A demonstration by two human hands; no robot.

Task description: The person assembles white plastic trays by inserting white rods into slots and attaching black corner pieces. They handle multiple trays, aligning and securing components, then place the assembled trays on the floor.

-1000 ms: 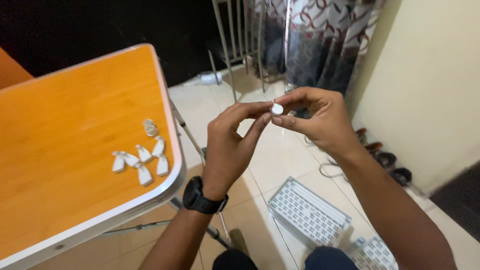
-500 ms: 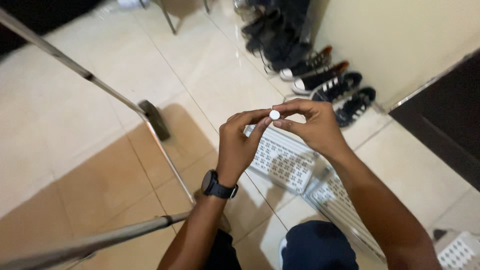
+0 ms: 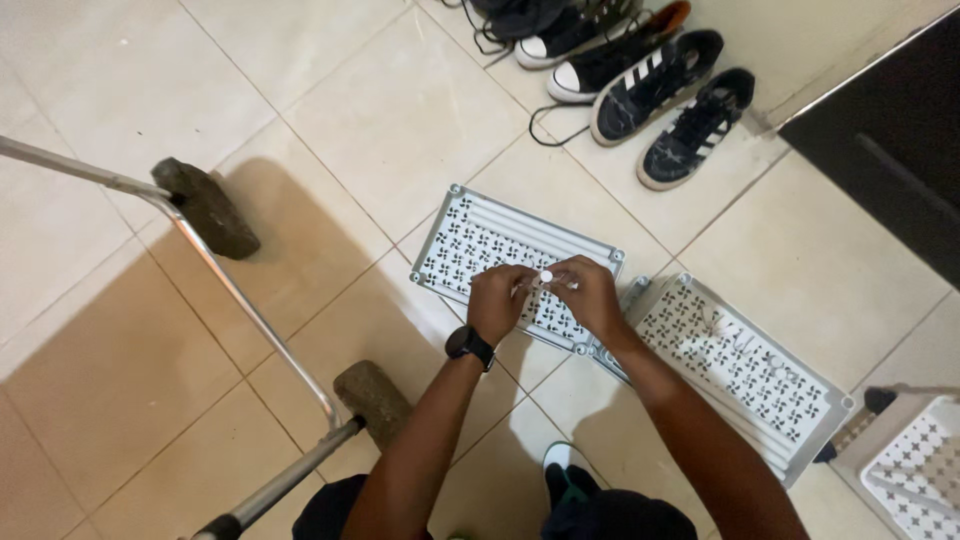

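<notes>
**Both hands pinch a small white disc above the perforated panel**

The person leans over the tiled floor (image 3: 330,120), arms stretched down, and the two hands meet fingertip to fingertip. The left hand (image 3: 497,300), a black watch (image 3: 469,345) on its wrist, and the right hand (image 3: 590,296) are both closed on a small white round piece (image 3: 546,277), held between thumbs and forefingers. The piece sits right where the fingers join, over the near long edge of a white perforated panel (image 3: 470,235) lying flat on the floor.

A second perforated panel (image 3: 745,370) lies just beside the first, angled off toward the right, their corners nearly touching. At the far right, a white lattice basket (image 3: 915,465) shows only in part.

To the left, a bent metal tube frame (image 3: 225,285) rests on two rough brown blocks (image 3: 205,205). Along the far wall, several dark sneakers (image 3: 655,75) with white stripes and soles are lined up, laces trailing onto the tiles.
</notes>
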